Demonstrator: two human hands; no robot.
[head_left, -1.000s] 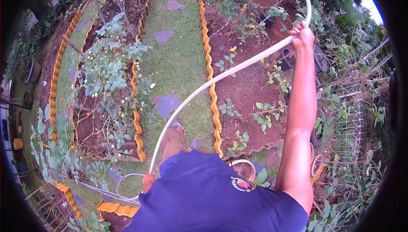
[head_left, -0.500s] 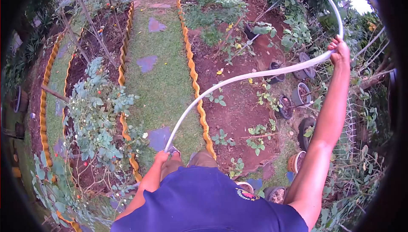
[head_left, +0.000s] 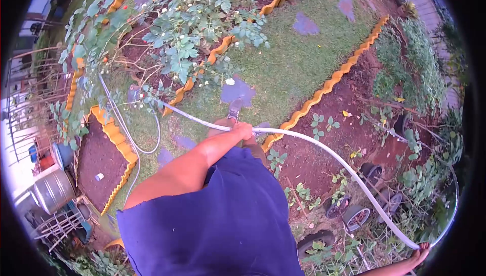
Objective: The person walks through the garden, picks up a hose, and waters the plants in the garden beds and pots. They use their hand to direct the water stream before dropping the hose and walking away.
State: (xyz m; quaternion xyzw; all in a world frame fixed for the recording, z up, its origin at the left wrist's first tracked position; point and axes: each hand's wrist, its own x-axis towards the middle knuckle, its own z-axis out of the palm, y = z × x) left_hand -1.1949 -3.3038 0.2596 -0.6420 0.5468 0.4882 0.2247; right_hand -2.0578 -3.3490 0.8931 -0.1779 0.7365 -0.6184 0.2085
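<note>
A pale garden hose (head_left: 329, 149) runs in a long curve across the view. My left hand (head_left: 243, 131) is closed around it in front of my body, above my feet. At the lower right edge my right hand (head_left: 421, 253), arm stretched out, grips the hose near its end. A thin stream of water (head_left: 457, 195) arcs from there up over the plants at the right. Behind my left hand, more hose (head_left: 190, 117) leads off to the left, past the tomato plant (head_left: 197, 28).
Wavy yellow edging (head_left: 334, 79) borders the soil bed (head_left: 324, 114). Flat stones (head_left: 238, 91) lie in the grass path (head_left: 283, 68). Several pots (head_left: 357, 219) and a tyre (head_left: 315, 243) stand at lower right. A metal drum (head_left: 54, 191) is at the left.
The view has turned to the left, bringing the drum and trailing hose into sight. My right hand now appears low at the right edge; my left hand still grips the hose near my body.
</note>
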